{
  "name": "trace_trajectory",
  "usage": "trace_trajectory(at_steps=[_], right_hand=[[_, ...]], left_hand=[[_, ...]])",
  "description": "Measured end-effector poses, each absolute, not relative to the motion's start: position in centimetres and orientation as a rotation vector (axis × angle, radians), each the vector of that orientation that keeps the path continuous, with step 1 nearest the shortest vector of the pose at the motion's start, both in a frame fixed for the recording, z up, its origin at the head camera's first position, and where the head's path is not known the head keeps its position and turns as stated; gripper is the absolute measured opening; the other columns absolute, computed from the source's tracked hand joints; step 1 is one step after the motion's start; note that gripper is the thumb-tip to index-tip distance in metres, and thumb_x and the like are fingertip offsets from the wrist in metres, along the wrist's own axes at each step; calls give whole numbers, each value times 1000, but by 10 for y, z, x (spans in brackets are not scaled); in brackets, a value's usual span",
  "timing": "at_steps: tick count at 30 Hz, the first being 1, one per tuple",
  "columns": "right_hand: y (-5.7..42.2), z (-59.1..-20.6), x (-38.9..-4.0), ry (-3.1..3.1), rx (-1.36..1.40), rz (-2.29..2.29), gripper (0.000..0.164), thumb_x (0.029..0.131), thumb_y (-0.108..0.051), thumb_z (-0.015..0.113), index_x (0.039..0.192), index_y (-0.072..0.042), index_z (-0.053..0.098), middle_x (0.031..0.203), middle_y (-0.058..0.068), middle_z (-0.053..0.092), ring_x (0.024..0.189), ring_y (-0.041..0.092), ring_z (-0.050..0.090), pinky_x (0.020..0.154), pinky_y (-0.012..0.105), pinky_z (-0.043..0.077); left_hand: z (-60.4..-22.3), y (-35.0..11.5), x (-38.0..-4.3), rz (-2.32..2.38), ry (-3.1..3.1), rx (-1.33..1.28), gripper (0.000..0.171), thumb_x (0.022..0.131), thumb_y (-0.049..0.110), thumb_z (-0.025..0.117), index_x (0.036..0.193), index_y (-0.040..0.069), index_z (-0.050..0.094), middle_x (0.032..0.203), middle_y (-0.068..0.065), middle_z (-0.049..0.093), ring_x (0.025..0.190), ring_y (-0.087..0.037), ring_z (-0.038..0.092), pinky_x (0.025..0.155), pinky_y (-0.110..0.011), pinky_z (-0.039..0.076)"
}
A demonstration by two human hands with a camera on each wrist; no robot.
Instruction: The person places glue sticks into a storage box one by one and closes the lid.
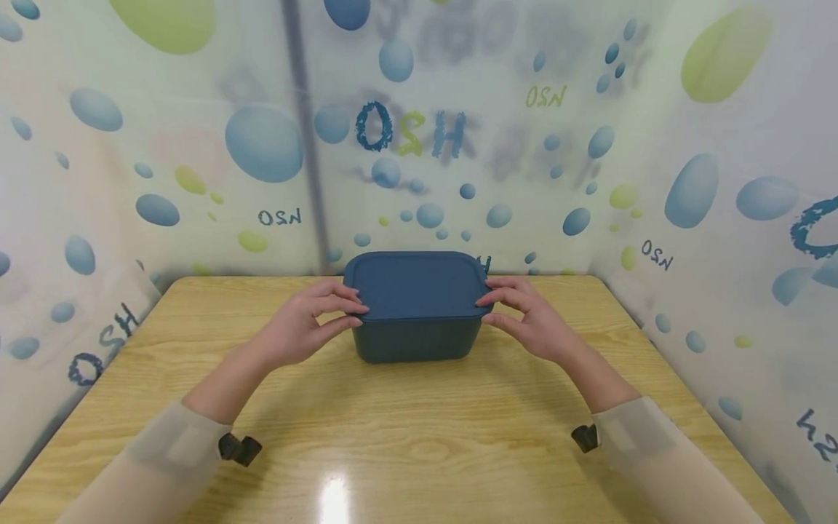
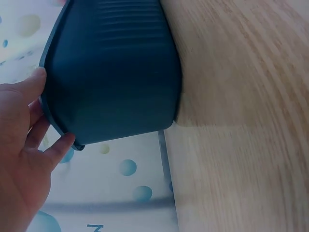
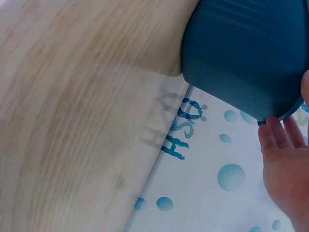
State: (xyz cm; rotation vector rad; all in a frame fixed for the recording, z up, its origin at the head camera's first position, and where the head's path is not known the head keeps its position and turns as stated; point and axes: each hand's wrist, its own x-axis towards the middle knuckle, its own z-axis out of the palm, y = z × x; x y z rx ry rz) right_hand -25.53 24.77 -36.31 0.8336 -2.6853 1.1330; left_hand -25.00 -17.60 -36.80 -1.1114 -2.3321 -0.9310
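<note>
A dark blue storage box [image 1: 415, 340] stands at the far side of the wooden table, its flat lid [image 1: 419, 284] covering the top. At the lid's left end, my left hand [image 1: 314, 320] pinches the rim, thumb at the front corner and fingers over the edge. My right hand [image 1: 530, 320] grips the opposite end the same way. In the left wrist view the ribbed side of the box [image 2: 116, 72] shows, with the left fingertips spread along the rim. From the right wrist, several right fingertips [image 3: 273, 125] curl at the rim's corner; part of that hand is cut off.
The pale wood table [image 1: 419, 437] runs from the box toward me. Behind and on both sides hang white curtains [image 1: 419, 189] printed with blue and green spots and letters. Dark wrist cameras [image 1: 245, 451] sit at both sleeves.
</note>
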Motion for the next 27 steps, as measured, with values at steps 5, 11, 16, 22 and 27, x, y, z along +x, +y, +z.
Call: trace_trajectory(at_steps=[5,11,16,22,27], right_hand=[[248,-364,-257,-2689,814,1215,29,108,-20,73,137,-15,74,164,13,47,151,40,47,118,65,45],[247,-363,-266,-2795,670,1317,52,112,-40,65,161,-23,56,167,10,46,144,39,58,114,62,51],[245,-367,-275,-2871,646,1368,65,113,-48,60,172,-32,38,175,10,39,141,38,62,110,59,53],[246,-373,-279,-2859,650,1559,70,115,-46,57,176,-34,25,178,17,33,152,42,52,121,64,45],[246,-375,-278,-2809,651,1657,67,116,-42,55,176,-32,26,179,18,32,158,43,45,122,67,43]], left_hand=[[-366,-176,-249,-997,-2411,-1034,22,98,6,82,118,13,86,128,-7,74,129,-34,68,90,-37,60],[-362,-176,-257,-1048,-2572,-840,40,107,24,75,143,8,72,147,-16,58,136,-38,58,105,-58,56],[-365,-177,-265,-1188,-2798,-644,75,109,49,67,171,15,40,170,-20,38,148,-44,54,113,-63,53],[-371,-177,-269,-1372,-2899,-583,85,109,62,60,177,29,22,173,-20,41,147,-46,58,111,-60,56],[-372,-176,-270,-1417,-2884,-575,85,109,62,60,177,32,21,172,-21,44,154,-46,51,115,-63,52]])
